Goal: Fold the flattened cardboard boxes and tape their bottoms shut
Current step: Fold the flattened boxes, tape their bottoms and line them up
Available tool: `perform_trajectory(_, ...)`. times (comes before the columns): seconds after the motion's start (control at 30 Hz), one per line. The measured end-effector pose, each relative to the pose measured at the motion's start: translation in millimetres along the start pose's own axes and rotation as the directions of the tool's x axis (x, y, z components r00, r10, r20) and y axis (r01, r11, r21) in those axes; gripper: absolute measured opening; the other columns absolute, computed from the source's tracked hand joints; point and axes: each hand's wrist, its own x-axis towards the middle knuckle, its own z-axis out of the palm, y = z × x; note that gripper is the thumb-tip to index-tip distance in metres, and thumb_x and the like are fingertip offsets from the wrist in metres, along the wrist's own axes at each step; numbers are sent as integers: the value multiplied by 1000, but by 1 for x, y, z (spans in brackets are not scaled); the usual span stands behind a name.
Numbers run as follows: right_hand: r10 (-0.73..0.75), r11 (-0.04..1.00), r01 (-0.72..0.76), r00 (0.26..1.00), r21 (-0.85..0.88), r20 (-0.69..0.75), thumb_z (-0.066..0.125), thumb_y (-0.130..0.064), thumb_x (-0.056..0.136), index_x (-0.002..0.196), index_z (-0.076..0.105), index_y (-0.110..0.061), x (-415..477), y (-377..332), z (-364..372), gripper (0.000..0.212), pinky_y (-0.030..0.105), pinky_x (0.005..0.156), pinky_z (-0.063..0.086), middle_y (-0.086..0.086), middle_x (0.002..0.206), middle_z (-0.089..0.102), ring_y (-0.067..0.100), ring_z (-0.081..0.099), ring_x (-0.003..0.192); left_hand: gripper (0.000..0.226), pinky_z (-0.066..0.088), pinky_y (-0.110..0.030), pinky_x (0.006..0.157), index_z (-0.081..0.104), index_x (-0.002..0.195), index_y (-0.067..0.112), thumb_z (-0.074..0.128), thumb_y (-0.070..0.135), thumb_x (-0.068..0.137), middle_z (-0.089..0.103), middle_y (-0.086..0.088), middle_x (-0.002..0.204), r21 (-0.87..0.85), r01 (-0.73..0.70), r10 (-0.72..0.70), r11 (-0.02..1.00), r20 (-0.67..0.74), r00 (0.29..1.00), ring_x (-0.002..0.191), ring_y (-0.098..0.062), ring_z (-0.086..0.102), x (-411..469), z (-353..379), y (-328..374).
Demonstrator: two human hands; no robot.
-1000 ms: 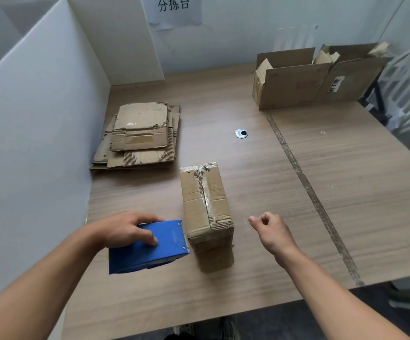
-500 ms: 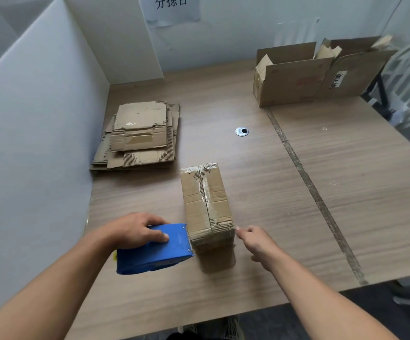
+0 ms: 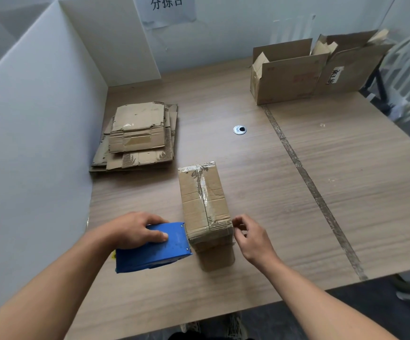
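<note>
Sign reading 分拣台, left hand gripping dispenser

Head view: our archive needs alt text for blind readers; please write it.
A left hand holds a blue tape dispenser against the near left edge of a taped box on a table, the right hand curled at its right edge. Stacked flat cardboard lies far left; two open boxes stand far right.

Left grip and right grip on bare forearms; patterned shoes.
</note>
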Motion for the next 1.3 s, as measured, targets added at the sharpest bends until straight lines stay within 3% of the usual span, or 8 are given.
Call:
perform_trajectory(0.33,-13,994,4,996,113,84,70,-18,91,99,67,-24,-5,5,-7,10,23,79,56,-12,94,70,3,67,89,38,46,-33,97,58,127,52,61,53,89,65,18,118,-2,13,-13,1000,9,1000,106,-7,59,2,2,-4)
perform_trajectory(0.47,13,994,-21,998,109,67,71,-19,90,97,66,-25,-4,3,-5,10,29,79,57,-13,92,69,4,67,86,46,47,-36,97,58,124,54,57,63,79,66,18,117,-8,10,-10,1000,14,1000,105,-7,60,4,1,-5)
perform_trajectory(0.83,88,987,-98,992,124,89,75,-25,86,92,65,-30,3,6,-4,14,37,76,57,-7,89,67,10,71,80,40,46,-35,98,58,127,53,62,56,87,65,18,119,-9,0,0,1000,19,1000,106,-7,59,6,0,-5)
perform_trajectory(1.07,78,955,-121,983,270,165,79,-17,84,92,68,-22,4,10,-7,14,39,80,57,-6,87,70,19,70,85,39,46,-33,98,57,129,52,62,51,90,64,18,120,5,2,-2,1000,13,1000,107,-7,59,4,0,-2)
perform_trajectory(1.17,88,965,-132,977,226,197,76,-13,86,92,69,-22,6,17,-6,14,37,82,57,-7,88,71,14,69,85,40,45,-32,98,57,129,51,63,51,90,65,18,121,12,-1,1,1000,7,1000,108,-8,59,5,0,-3)
perform_trajectory(1.3,154,978,-170,980,120,128,74,-26,88,83,70,-25,2,31,3,6,36,77,54,-8,81,72,11,66,78,40,46,-32,99,58,125,55,63,55,85,66,20,119,-4,-8,8,1000,1,1000,107,-6,60,5,2,-5)
